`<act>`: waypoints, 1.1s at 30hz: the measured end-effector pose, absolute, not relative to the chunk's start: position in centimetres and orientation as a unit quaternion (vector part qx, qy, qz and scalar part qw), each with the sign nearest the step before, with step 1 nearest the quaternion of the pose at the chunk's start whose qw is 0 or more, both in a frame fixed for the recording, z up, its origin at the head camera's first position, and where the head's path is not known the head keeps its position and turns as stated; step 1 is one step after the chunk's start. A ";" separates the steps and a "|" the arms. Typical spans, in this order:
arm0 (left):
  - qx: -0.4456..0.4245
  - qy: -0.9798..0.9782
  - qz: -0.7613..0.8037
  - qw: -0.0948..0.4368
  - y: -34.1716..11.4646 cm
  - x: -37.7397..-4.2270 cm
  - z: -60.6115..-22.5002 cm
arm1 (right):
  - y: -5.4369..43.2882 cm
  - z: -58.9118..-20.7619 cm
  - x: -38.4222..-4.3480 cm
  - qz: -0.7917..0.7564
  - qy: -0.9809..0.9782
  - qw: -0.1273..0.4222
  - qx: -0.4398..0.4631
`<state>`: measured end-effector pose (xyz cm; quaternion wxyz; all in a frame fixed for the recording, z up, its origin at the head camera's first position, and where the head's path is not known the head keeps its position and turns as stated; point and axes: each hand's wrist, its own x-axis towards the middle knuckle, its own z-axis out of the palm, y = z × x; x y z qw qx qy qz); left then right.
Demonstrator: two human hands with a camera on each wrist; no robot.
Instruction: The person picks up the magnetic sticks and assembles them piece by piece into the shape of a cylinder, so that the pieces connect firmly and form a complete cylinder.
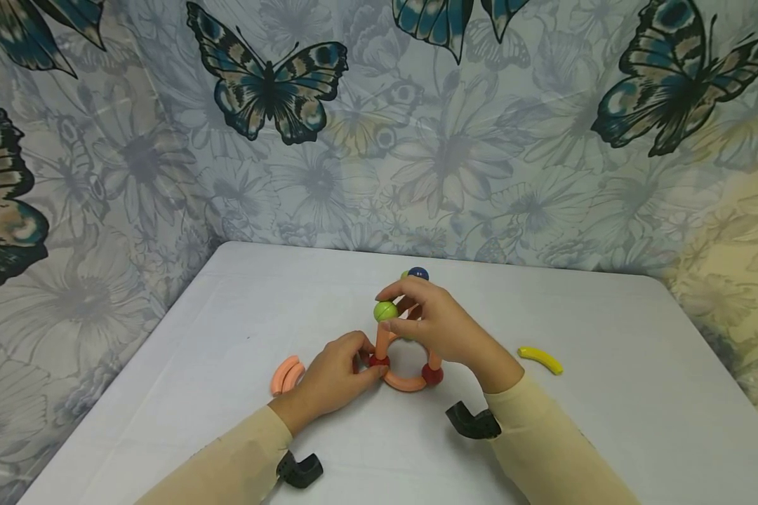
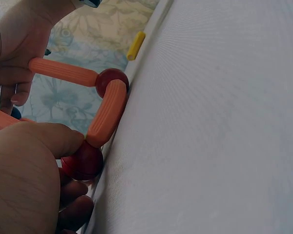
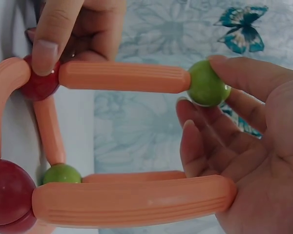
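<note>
On the white table stands a structure of orange rods and coloured balls, with curved orange rods [image 1: 406,384] joined at its base. My left hand [image 1: 337,372] pinches a red ball [image 2: 83,163] at the near left corner of that base. From this ball a straight orange rod [image 3: 124,76] rises to a green ball [image 3: 207,84]. My right hand [image 1: 445,322] pinches the green ball between thumb and fingers. Another red ball [image 1: 432,374] sits at the near right, with an orange rod [image 3: 136,204] rising from it beside my right palm. My right hand partly hides the structure's far side.
Two curved orange pieces [image 1: 286,375] lie left of my left hand. A curved yellow rod [image 1: 540,360] lies to the right. Behind my right hand a dark blue ball [image 1: 419,273] shows. A butterfly-patterned backdrop [image 1: 379,175] stands behind the table [image 1: 638,421].
</note>
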<state>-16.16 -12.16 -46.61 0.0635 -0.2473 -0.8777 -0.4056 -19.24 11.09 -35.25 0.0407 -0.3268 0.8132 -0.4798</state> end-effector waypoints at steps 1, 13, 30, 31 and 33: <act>-0.247 -0.878 -0.405 0.064 -12.2 -16.1 -46.6 | 11.1 -35.2 -19.2 -0.480 0.813 0.042 -0.326; -0.245 -0.877 -0.407 0.065 -12.1 -16.2 -46.7 | 11.9 -35.0 -19.5 -0.494 0.804 0.015 -0.331; -0.229 -0.887 -0.397 0.056 -11.9 -16.0 -46.5 | 16.2 -35.9 -22.7 -0.624 0.751 -0.092 -0.197; -0.229 -0.887 -0.396 0.056 -11.9 -16.0 -46.5 | 16.4 -36.4 -23.2 -0.632 0.748 -0.089 -0.184; -0.230 -0.888 -0.395 0.055 -11.9 -16.0 -46.5 | 16.7 -37.4 -24.1 -0.647 0.741 -0.079 -0.161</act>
